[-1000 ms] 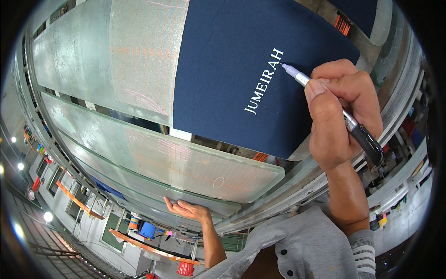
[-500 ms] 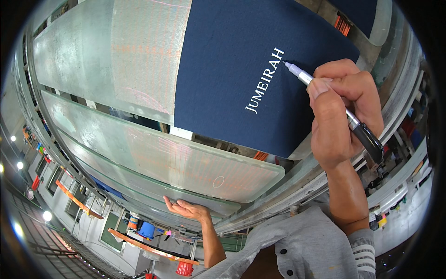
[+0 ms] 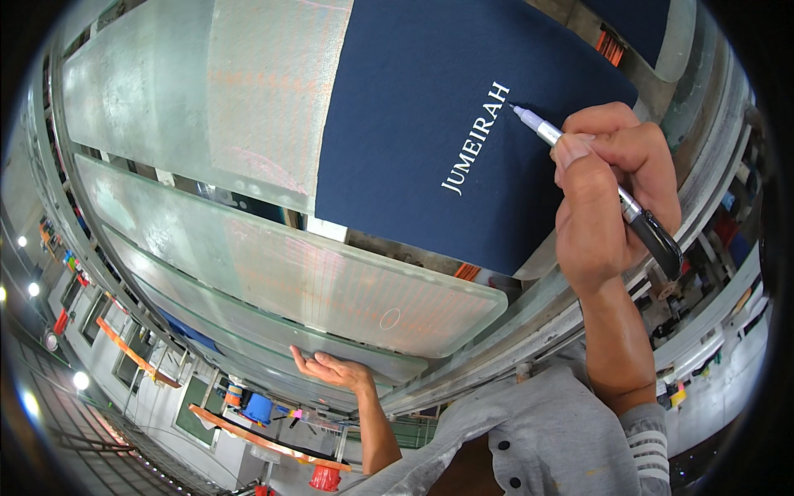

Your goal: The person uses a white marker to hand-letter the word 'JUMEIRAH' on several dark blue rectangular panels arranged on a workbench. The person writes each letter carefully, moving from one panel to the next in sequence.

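My right hand (image 3: 608,198) grips a slim marker pen (image 3: 542,130) with a pale lilac tip section, a silver barrel and a black cap on its back end. The tip is beside the upper end of white lettering (image 3: 475,140) on a navy blue fabric panel (image 3: 397,124). Whether it touches the cloth I cannot tell. This panel lies flat on a long pale glass-like board (image 3: 136,107). Lower down, my left hand (image 3: 335,370) rests by the edge of another board, fingers stretched out and holding nothing.
Several more pale boards (image 3: 372,289) with faint red and orange lines lie side by side below, with gaps between them. A metal rail (image 3: 703,178) runs along their right ends. Another navy panel (image 3: 633,25) shows at the top right. A blue bucket (image 3: 257,408) stands farther off.
The fabric and boards have shifted slightly to the right in the picture. The pen tip sits a touch higher and further right, just off the lettering. My left hand is nearly unmoved.
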{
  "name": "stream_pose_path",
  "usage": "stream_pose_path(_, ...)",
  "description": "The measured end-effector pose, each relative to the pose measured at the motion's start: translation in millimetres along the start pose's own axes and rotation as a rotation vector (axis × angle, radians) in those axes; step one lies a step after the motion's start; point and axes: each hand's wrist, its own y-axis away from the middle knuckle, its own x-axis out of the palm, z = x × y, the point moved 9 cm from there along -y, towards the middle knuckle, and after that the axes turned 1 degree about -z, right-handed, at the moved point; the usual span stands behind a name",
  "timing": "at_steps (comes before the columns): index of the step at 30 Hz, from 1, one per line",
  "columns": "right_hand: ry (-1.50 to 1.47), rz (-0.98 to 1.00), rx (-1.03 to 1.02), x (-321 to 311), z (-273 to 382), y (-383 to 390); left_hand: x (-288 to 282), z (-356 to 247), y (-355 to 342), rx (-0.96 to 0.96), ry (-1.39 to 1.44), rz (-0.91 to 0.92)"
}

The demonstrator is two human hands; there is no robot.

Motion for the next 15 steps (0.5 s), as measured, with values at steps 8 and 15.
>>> stream_pose_path(8, -0.001, -0.004, -0.008, 1, 1, 0, 1, 14, 1, -0.024, 0.01, 0.006)
stream_pose_path(15, 0.016, 0.01, -0.008, 3, 0, 1, 0, -1, -4, -0.016, 0.037, -0.024)
